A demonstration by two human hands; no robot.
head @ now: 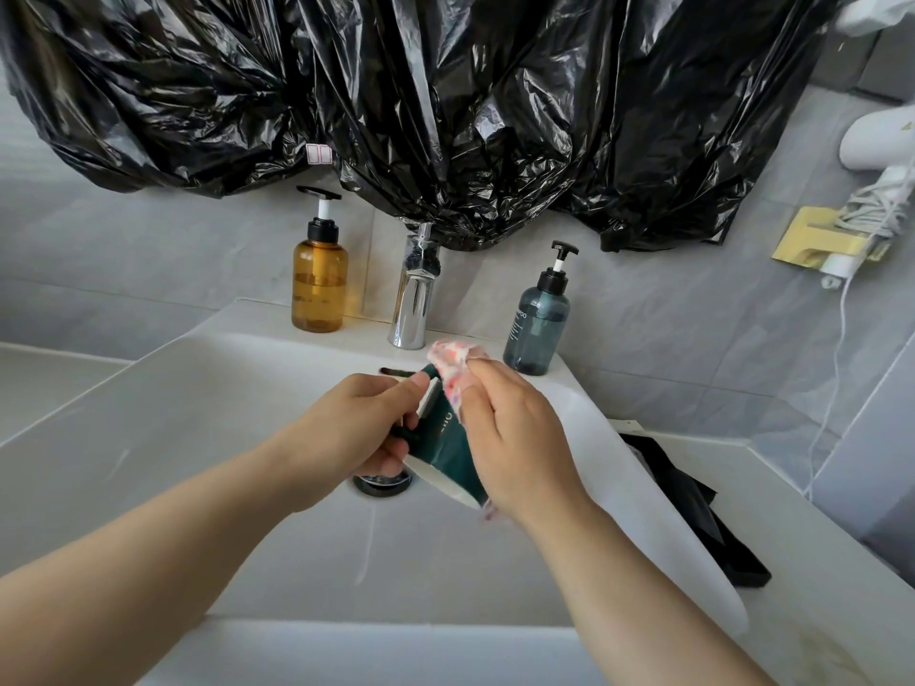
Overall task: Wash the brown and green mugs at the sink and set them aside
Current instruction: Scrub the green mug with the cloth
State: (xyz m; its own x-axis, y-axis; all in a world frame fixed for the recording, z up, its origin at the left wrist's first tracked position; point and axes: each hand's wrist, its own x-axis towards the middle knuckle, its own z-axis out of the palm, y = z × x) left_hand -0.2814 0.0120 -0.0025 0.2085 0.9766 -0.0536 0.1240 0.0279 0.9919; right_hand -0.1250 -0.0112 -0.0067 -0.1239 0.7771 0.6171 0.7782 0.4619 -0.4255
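Over the white sink basin [198,438] I hold the dark green mug [445,450] tilted on its side, its pale rim toward me. My left hand [354,428] grips it at the handle side. My right hand [515,433] presses a pink-patterned cloth [458,368] against the mug's outer wall. The chrome tap [413,299] stands just behind the mug, with no water seen running. The drain [383,482] shows below my left hand. No brown mug is in view.
An amber pump bottle [319,284] stands left of the tap and a blue-grey pump bottle [537,324] right of it. Black plastic sheeting [421,91] hangs above. A black object [703,512] lies on the counter to the right. A white hairdryer [876,146] hangs on the right wall.
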